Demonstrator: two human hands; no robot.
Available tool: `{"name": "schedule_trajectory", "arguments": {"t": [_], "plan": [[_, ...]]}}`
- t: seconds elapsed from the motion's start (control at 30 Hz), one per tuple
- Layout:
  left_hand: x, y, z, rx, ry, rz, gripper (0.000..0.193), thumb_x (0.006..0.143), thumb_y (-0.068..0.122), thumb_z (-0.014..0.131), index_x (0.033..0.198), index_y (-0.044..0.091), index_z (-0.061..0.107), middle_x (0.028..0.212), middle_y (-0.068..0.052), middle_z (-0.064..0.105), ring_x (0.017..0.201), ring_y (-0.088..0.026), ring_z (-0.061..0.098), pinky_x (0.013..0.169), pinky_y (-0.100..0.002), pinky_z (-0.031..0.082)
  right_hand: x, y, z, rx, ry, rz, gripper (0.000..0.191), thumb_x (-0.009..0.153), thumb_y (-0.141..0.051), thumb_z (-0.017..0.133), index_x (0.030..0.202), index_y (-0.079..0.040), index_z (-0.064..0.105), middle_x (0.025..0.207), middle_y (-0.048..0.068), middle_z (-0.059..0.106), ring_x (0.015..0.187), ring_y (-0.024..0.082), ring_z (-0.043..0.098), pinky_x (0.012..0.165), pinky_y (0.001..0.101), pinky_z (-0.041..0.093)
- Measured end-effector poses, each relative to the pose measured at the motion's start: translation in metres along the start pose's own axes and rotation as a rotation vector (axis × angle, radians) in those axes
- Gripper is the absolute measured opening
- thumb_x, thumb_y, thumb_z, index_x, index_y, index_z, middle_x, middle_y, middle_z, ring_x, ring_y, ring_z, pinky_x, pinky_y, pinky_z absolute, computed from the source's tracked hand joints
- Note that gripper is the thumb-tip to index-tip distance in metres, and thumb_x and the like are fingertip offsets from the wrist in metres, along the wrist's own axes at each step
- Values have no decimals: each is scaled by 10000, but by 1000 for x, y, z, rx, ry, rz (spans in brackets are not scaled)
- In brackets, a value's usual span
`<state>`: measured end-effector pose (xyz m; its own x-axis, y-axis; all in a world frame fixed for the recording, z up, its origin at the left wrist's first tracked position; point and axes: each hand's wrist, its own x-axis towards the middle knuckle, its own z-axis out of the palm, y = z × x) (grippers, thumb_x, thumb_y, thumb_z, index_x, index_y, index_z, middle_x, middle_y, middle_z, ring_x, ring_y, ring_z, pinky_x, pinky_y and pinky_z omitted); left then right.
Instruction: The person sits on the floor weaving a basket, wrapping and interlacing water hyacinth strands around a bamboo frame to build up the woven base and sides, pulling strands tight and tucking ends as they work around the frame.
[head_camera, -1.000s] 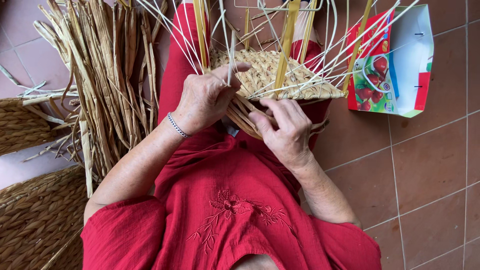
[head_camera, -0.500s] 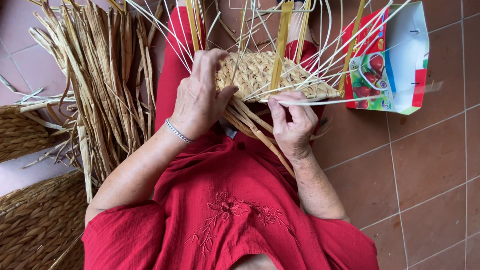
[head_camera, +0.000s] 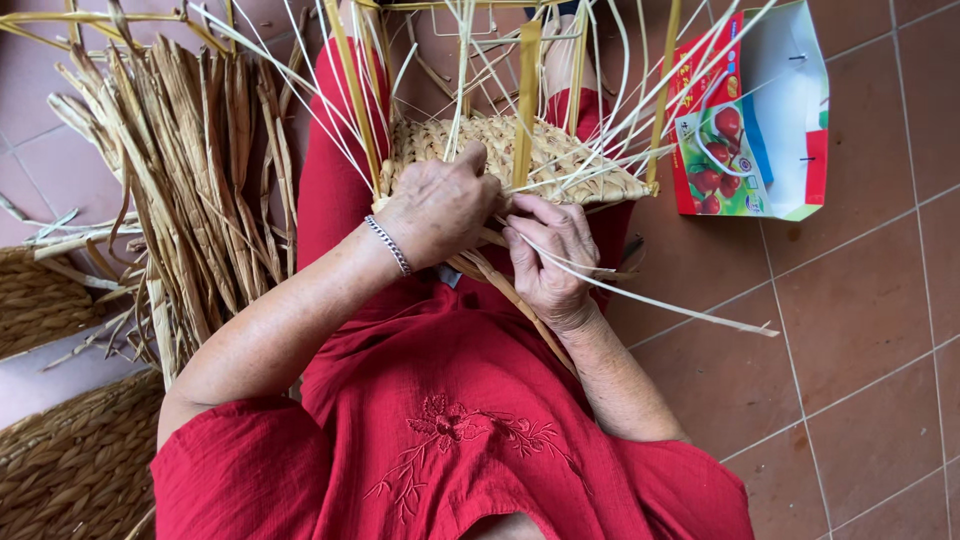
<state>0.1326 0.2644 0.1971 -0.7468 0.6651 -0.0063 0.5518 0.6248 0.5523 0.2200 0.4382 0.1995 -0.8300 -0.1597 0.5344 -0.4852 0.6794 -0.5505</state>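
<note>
A red-and-white printed paper bag lay on the tiles while left hand and right hand pinched strands on the half-woven straw basket.

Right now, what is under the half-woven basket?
The woven basket rests on the person's lap, on red clothing. The left hand and right hand cover its near edge, so what lies beneath there is hidden.
</note>
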Motion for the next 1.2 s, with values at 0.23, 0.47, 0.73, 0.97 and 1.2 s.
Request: {"name": "schedule_trajectory", "arguments": {"t": [0.23,0.47,0.73,0.97,1.2], "plan": [[-30,-9,-10,-257,347,-94,104,867,87,724,874,27,639,810,-134,667,678,-293,689,629,-414,566,11,11,-2,-67,-67,-55,106,951,-82,788,1013,-44,710,1281,110,697,992,250,625,883,375,525],[-54,-12,-21,-544,280,-142,159,919,41,700,1049,28,609,845,-119,672,747,-255,725,672,-360,581,40,37,7,-220,-172,-44,251,898,-147,865,1030,-38,683,1559,209,499,1120,255,645,975,376,538],[-43,-23,-16,-594,306,-21,162,1010,72,739,1069,52,589,965,-58,709,800,-188,734,677,-330,577,43,7,-12,-262,-57,-26,523,871,-158,941,1286,-15,657,1449,201,535,1217,327,591,1037,464,516],[-44,-35,-7,-601,306,15,126,997,85,755,1094,30,695,913,-92,697,811,-204,722,717,-315,579,10,-53,-6,88,-236,-181,360,851,8,845,1148,20,641,1121,144,631,963,300,646,804,394,566],[-45,-39,-7,-710,304,15,126,974,90,757,1079,34,716,923,-66,725,855,-125,741,747,-267,602,8,-26,28,-66,-231,-111,342,823,28,780,1116,-2,606,1037,142,588,934,332,626,824,439,544]]}}
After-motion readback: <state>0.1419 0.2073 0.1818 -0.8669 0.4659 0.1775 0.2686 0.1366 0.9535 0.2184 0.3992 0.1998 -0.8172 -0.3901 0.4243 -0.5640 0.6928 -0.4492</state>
